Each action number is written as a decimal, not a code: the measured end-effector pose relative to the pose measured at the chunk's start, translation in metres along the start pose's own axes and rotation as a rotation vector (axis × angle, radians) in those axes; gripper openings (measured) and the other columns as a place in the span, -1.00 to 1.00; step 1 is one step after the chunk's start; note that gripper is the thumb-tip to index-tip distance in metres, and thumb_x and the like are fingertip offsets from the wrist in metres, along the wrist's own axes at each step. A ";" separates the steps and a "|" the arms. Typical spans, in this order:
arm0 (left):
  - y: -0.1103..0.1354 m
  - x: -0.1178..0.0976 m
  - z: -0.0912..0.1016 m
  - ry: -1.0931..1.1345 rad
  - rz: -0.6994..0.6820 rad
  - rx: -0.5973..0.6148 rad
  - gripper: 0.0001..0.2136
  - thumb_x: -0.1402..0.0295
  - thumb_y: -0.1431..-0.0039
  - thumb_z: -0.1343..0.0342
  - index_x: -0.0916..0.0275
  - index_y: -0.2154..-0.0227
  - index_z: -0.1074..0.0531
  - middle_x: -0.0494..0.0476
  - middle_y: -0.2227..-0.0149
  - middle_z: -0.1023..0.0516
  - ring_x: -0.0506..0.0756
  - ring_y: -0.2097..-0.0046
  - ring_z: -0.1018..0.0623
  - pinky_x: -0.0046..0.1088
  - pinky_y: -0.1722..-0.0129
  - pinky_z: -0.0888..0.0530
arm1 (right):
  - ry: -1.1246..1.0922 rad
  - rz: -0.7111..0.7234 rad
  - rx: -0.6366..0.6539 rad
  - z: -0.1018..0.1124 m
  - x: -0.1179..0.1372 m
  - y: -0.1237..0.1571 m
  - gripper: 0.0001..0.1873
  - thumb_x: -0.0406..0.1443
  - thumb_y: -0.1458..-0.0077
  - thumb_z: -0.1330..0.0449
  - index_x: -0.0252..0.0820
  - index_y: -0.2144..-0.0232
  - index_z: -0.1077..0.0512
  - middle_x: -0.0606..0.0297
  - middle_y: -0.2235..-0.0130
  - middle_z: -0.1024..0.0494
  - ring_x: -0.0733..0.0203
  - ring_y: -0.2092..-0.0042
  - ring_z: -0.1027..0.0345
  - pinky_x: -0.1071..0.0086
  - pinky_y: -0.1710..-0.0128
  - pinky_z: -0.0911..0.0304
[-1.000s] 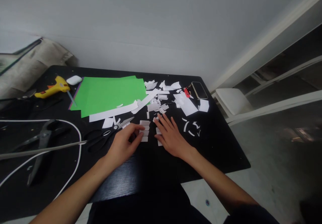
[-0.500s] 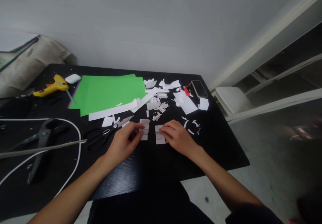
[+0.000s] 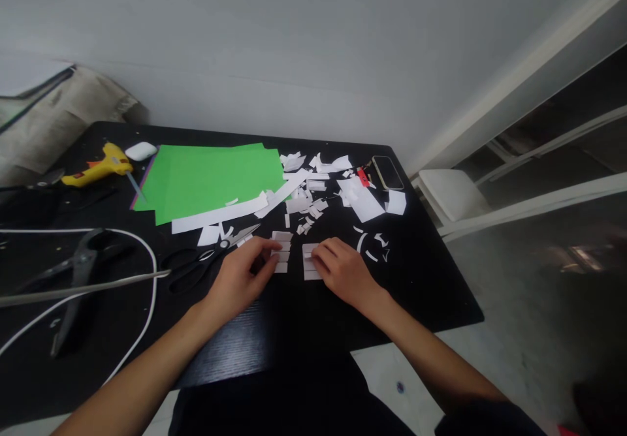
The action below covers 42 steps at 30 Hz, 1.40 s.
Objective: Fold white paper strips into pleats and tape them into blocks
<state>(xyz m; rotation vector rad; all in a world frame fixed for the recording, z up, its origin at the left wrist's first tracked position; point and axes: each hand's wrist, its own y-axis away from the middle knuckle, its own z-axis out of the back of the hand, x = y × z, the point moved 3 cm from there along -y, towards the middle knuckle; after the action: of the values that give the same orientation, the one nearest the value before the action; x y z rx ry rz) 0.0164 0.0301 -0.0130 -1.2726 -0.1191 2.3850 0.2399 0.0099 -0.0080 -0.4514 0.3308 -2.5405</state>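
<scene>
My left hand (image 3: pixel 246 269) rests at the right edge of the scissors, thumb and forefinger closed on a small creased piece of white paper (image 3: pixel 281 267). Just to its right lies a second small creased piece of white paper (image 3: pixel 311 274), with the fingertips of my right hand (image 3: pixel 343 271) drawn together on its right part. A narrow gap of black table separates the two pieces. Fingers hide part of each. Black-handled scissors (image 3: pixel 208 255) lie half spread beside my left hand, blades pointing away.
Green sheets (image 3: pixel 215 178) lie behind, with a long white paper strip (image 3: pixel 220 214) across their front. White paper scraps (image 3: pixel 313 207) are scattered ahead. A yellow glue gun (image 3: pixel 100 165), pliers (image 3: pixel 83 273) and a white cable (image 3: pixel 151 253) lie left. A phone (image 3: pixel 387 173) sits back right.
My right hand's fingers have shifted slightly on the right paper piece and bunched closer together. My left hand and both paper pieces stay almost where they were.
</scene>
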 end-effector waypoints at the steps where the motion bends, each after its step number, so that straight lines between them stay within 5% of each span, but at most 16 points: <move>1: 0.000 0.000 0.000 0.000 -0.002 0.001 -0.85 0.34 -0.34 -0.11 0.18 0.10 -0.51 0.01 0.38 -0.51 0.02 0.38 -0.52 -0.49 0.41 -0.45 | 0.009 0.000 -0.002 -0.001 0.000 0.000 -0.75 -0.36 -0.41 -0.05 -0.22 0.25 -0.52 0.13 0.27 -0.56 0.09 0.23 -0.43 0.22 0.21 -0.43; 30: 0.001 0.001 -0.001 -0.002 0.000 0.029 -0.85 0.33 -0.36 -0.10 0.19 0.09 -0.50 -0.03 0.37 -0.49 0.02 0.38 -0.50 -0.46 0.36 -0.44 | -0.181 -0.041 -0.052 -0.006 0.009 0.032 -0.71 -0.40 -0.40 -0.07 -0.25 -0.03 -0.55 0.03 -0.02 -0.59 0.04 -0.07 -0.54 0.13 -0.14 -0.53; 37: 0.001 0.002 -0.003 -0.015 -0.005 0.035 -0.85 0.33 -0.36 -0.11 0.19 0.09 -0.50 -0.03 0.39 -0.48 0.01 0.41 -0.48 -0.48 0.40 -0.43 | -0.068 0.002 0.169 -0.013 0.022 0.046 -0.34 -0.13 -0.42 -0.10 -0.33 -0.42 -0.11 -0.13 -0.41 -0.24 -0.13 -0.45 -0.10 -0.16 -0.40 -0.18; 42: 0.000 0.002 -0.006 -0.029 -0.060 0.078 -0.86 0.36 -0.38 -0.09 0.20 0.12 -0.52 0.04 0.31 -0.54 0.05 0.32 -0.54 -0.45 0.33 -0.46 | -0.042 -0.006 0.292 -0.014 0.025 0.048 -0.16 0.00 -0.39 -0.09 -0.42 -0.46 0.03 -0.14 -0.48 -0.04 -0.14 -0.52 0.13 -0.18 -0.45 -0.05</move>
<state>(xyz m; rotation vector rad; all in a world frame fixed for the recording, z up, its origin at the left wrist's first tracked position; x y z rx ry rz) 0.0202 0.0300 -0.0180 -1.1823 -0.0707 2.3342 0.2372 -0.0415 -0.0302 -0.3919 -0.0577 -2.5262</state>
